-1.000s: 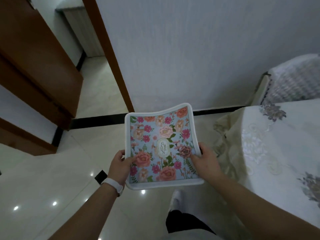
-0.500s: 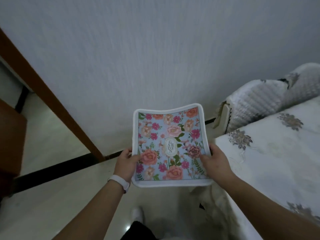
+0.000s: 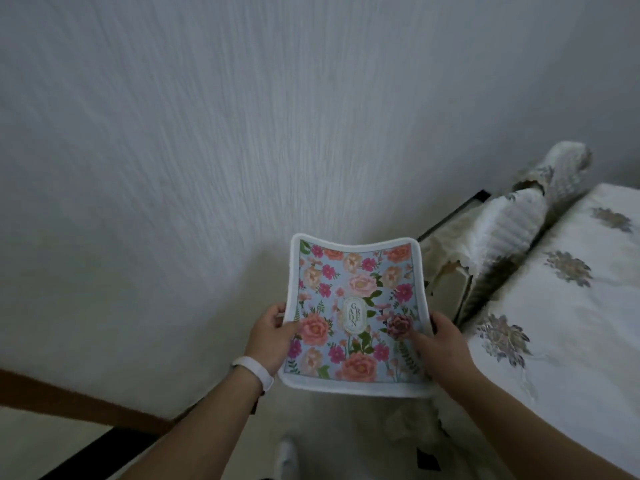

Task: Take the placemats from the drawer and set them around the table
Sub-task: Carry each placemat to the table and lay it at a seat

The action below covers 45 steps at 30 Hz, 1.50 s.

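Note:
A floral placemat (image 3: pixel 356 306) with a light blue ground, pink and orange flowers and a white border is held flat in front of me, its far edge sagging a little. My left hand (image 3: pixel 270 336) grips its left edge, thumb on top; a white band sits on that wrist. My right hand (image 3: pixel 438 341) grips its right edge. Whether more mats lie under the top one cannot be told. The table (image 3: pixel 571 327), covered in a white cloth with grey embroidered flowers, stands at the right, beside my right arm.
A chair (image 3: pixel 509 233) with a white quilted cover stands pushed against the table's far side, close to the wall (image 3: pixel 242 150). The wall fills the view ahead. A brown door frame (image 3: pixel 79 403) and dark skirting run at lower left. My shoe (image 3: pixel 287 459) shows on the pale floor.
The view has swung right and closer to the wall: the doorway has slid out at the left, and the table and chair now sit nearer. Both hands keep the same hold on the placemat.

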Each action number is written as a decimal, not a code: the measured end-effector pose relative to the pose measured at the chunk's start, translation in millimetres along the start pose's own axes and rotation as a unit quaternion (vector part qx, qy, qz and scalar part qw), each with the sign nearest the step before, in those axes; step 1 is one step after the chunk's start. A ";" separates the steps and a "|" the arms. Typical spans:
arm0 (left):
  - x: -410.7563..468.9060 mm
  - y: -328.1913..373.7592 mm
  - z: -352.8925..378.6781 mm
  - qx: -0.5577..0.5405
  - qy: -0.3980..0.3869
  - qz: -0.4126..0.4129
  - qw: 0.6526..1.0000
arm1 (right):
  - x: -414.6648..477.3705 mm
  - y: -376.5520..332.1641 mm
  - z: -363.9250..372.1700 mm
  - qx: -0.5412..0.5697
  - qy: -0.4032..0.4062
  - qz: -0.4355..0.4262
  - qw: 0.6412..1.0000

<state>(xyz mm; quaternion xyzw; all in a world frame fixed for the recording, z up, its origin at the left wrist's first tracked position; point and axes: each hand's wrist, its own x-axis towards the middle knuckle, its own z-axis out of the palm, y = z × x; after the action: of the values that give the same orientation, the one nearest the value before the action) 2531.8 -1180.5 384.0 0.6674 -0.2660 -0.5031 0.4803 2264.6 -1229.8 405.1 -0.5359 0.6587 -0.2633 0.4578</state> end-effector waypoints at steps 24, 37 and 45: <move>284.9 168.0 178.4 0.050 -0.161 0.040 0.985 | 243.1 -82.5 -104.0 0.084 0.188 0.035 0.978; 373.2 240.9 378.8 0.104 -0.247 0.036 0.963 | 342.4 -65.7 -229.7 0.181 0.293 0.076 0.936; 356.5 253.4 515.6 0.175 -0.389 0.032 0.904 | 306.3 -21.2 -289.2 0.240 0.433 0.147 0.856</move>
<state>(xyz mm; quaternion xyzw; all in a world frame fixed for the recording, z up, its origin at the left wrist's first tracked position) 2211.8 -1772.6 449.2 0.4833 -0.5368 -0.6521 0.2303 2016.5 -1567.6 452.4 -0.1379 0.7782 -0.5481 0.2739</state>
